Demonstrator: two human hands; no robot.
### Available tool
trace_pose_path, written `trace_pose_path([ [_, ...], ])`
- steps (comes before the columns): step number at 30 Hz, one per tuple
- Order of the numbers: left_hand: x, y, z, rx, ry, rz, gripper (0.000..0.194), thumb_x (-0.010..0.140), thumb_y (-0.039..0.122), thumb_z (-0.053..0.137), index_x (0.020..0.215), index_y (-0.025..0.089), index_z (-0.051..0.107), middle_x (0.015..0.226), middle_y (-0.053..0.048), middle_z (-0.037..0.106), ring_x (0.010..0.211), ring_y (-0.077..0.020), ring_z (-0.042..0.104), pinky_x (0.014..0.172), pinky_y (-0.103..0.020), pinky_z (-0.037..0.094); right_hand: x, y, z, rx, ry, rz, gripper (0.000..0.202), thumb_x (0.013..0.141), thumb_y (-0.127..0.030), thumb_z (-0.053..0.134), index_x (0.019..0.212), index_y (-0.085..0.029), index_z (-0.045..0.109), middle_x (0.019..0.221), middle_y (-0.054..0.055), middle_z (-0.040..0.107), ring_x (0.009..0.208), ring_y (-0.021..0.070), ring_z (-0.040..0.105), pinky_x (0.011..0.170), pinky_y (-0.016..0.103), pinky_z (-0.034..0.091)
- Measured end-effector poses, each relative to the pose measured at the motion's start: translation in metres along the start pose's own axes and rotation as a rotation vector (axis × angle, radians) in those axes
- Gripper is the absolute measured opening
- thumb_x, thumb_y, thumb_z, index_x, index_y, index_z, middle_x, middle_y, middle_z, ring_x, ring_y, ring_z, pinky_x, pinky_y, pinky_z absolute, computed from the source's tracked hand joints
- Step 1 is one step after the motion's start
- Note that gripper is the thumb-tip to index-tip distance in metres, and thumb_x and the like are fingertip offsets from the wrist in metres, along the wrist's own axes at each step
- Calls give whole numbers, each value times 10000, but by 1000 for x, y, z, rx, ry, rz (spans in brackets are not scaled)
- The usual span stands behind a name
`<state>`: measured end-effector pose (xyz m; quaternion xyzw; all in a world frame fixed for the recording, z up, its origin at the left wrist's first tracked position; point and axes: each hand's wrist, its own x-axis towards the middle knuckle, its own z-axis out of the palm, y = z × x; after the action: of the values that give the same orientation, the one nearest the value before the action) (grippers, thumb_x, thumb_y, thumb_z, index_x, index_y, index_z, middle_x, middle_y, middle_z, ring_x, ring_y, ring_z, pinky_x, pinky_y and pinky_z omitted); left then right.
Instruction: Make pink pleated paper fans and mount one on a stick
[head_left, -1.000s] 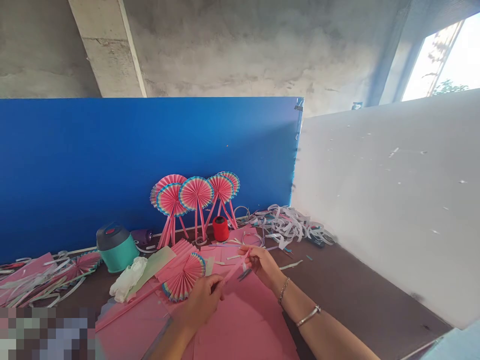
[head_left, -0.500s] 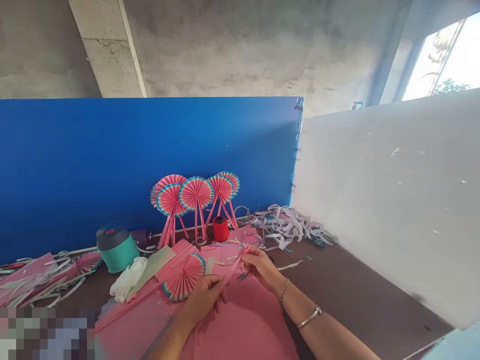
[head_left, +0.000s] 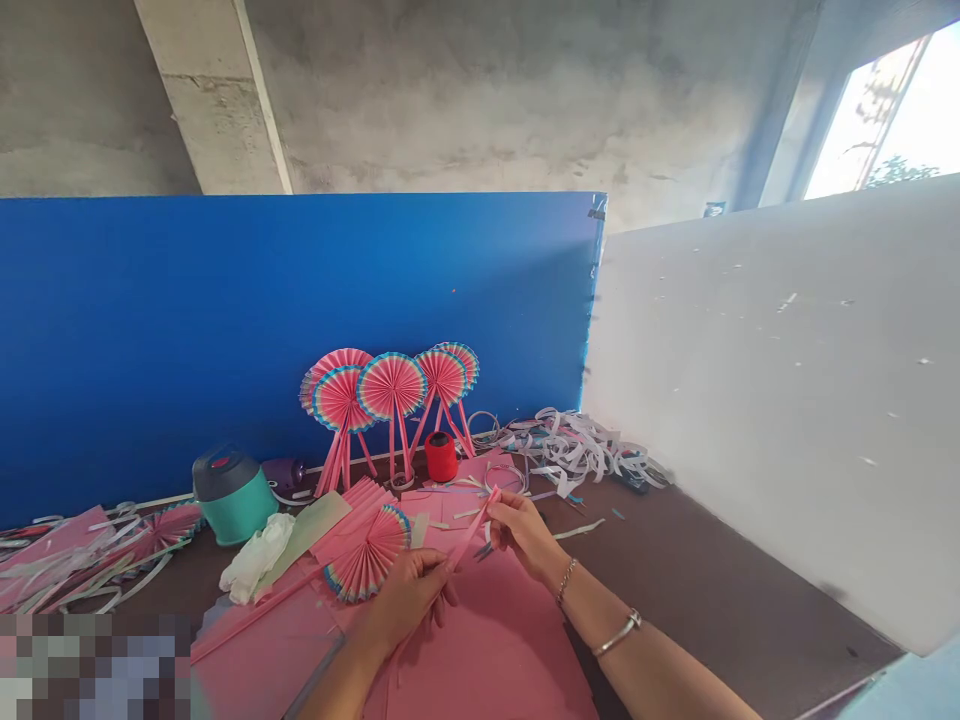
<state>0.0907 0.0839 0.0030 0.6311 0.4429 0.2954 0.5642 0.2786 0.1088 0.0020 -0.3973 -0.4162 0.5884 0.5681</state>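
Observation:
A narrow pink paper strip point(head_left: 470, 533) stretches slantwise between my two hands, above a pink sheet point(head_left: 495, 630). My left hand point(head_left: 415, 590) pinches its lower end between thumb and fingers. At the upper end, my right hand point(head_left: 517, 525) closes thumb and forefinger on the tip. Under the right palm shows a small dark pointed thing, partly hidden, whose kind I cannot make out. Just left of my left hand lies a pleated pink paper fan point(head_left: 369, 560) with a blue and cream edge, partly spread.
Finished round fans point(head_left: 392, 387) lean against the blue partition point(head_left: 187, 320). In front stand a red spool point(head_left: 441, 457) and a teal container with a dark top point(head_left: 236, 497). Crumpled white tissue point(head_left: 259, 560) lies nearby. Paper offcuts point(head_left: 570, 445) heap by the white partition point(head_left: 772, 400).
Almost nothing differs. Both hands keep their hold on the pink paper strip, and the view has shifted very slightly.

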Motion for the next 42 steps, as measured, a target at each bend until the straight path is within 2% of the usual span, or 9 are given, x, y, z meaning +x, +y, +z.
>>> trace_pose_path([
  [4,0,0,1,-2,-9,-6,437,694,586,538,672,150,567,542,7,587,341,-84,485,335,-192,297,3,4,0,-2,48,-17,229,625,-353,650,595,-178,507,384,-82,458,318,57,423,345,179,268],
  [9,2,-2,0,11,-42,3,460,693,606,542,695,148,576,527,11,588,342,-87,493,349,-196,315,3,4,1,-1,95,-18,251,620,-367,648,599,-179,485,471,-78,488,316,53,446,330,180,245],
  [18,2,0,0,29,-62,18,443,711,581,548,582,158,536,531,2,591,355,-81,507,369,-196,316,2,2,1,-21,127,-4,300,624,-417,652,550,-180,484,392,-63,468,297,64,429,324,181,227],
  [22,2,1,1,26,-72,21,436,718,576,539,594,158,536,536,4,592,360,-80,508,364,-193,297,3,3,1,-17,145,-7,315,629,-431,646,530,-182,478,373,-51,472,299,68,426,325,183,224],
  [27,2,1,0,17,-86,25,449,704,596,541,594,161,534,528,13,581,361,-79,500,382,-202,339,3,2,0,2,145,3,329,621,-453,666,544,-166,523,379,-51,465,308,72,431,330,186,232],
  [33,5,-3,-2,18,-95,27,461,702,603,536,590,156,545,533,9,581,361,-76,494,391,-205,336,5,4,-4,60,150,16,266,599,-390,688,667,-148,600,524,-8,592,361,58,439,352,187,234],
  [36,5,-4,-3,15,-103,16,464,700,606,551,604,152,559,527,8,580,367,-83,503,388,-203,312,7,3,-7,70,134,27,197,557,-306,682,623,-153,577,581,22,639,378,55,432,352,187,218],
  [42,2,2,-6,-19,-135,-18,487,669,621,598,698,136,614,528,11,590,372,-89,494,415,-218,340,8,2,-10,70,145,33,109,553,-247,605,611,-169,557,515,-27,586,343,54,416,344,180,186],
])
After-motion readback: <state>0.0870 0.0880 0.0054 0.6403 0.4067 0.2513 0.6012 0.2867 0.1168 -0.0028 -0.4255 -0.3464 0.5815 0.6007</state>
